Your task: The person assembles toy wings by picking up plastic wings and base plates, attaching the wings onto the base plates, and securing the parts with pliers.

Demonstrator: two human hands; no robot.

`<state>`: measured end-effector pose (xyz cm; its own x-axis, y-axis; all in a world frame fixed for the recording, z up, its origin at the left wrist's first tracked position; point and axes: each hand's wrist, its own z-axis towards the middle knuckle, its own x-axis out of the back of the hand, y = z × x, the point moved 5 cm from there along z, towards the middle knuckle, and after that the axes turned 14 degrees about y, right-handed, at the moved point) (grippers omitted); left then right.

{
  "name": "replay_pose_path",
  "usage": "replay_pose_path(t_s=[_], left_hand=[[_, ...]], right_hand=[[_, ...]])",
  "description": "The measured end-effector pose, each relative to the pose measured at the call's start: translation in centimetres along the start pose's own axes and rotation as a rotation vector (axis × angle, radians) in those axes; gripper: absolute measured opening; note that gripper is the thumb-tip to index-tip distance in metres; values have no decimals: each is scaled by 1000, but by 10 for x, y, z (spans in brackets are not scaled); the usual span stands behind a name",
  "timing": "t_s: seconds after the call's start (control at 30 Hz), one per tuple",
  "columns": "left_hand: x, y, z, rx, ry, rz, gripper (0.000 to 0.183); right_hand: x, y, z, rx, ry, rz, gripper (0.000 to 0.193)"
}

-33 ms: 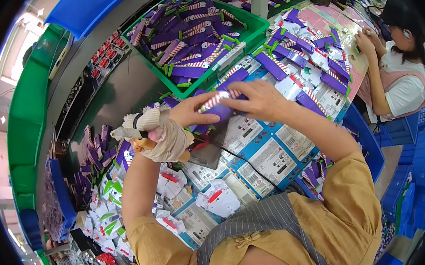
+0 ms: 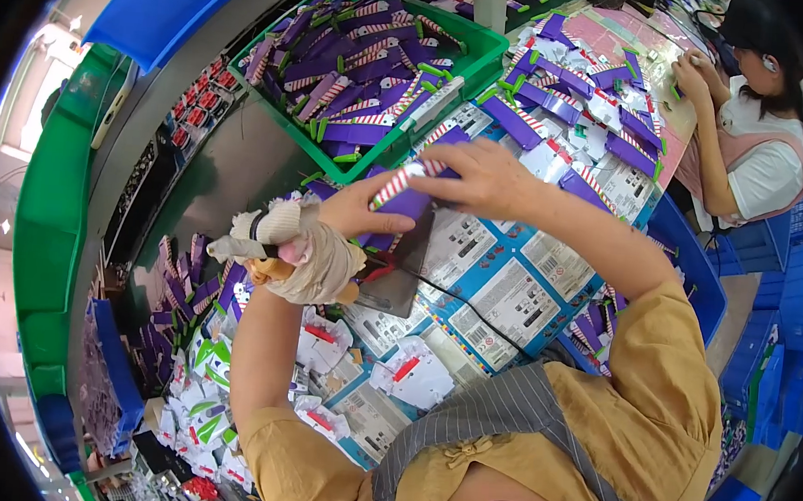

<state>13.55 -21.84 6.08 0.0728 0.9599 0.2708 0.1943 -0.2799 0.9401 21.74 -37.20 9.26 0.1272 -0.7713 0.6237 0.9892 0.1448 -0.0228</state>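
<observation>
Between my two hands is a purple plastic part (image 2: 411, 205) with a red-and-white striped edge. My left hand (image 2: 363, 208) grips its near end, thumb laid along the purple side. From the right, my right hand (image 2: 486, 179) closes its fingers on the far end, partly hiding it. A bundle of cloth (image 2: 312, 263) is wrapped around my left wrist. Just beyond my hands stands a green crate (image 2: 474, 83) heaped with similar purple striped parts. More purple parts (image 2: 517, 124) lie on the table to the right of the crate.
Printed cardboard sheets (image 2: 521, 277) cover the table, with a black cable across them. White pieces with red tabs (image 2: 414, 372) lie near my body; white and green pieces (image 2: 212, 363) are piled at left. A co-worker (image 2: 749, 135) sits at the far right, beside blue crates (image 2: 789, 371).
My right hand has shifted slightly left and down along the purple part. The part looks sharper now, while my left hand stays almost in place.
</observation>
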Motion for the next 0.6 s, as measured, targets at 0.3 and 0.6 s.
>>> replay_pose_path(t_s=[0.3,0.6], left_hand=[[125,-116,-125,-216,579,275,31],[-2,-77,-265,355,1174,273,57]], right_hand=[[-30,16,50,-290,262,218,37],[-85,19,-54,-835,-341,112,54]])
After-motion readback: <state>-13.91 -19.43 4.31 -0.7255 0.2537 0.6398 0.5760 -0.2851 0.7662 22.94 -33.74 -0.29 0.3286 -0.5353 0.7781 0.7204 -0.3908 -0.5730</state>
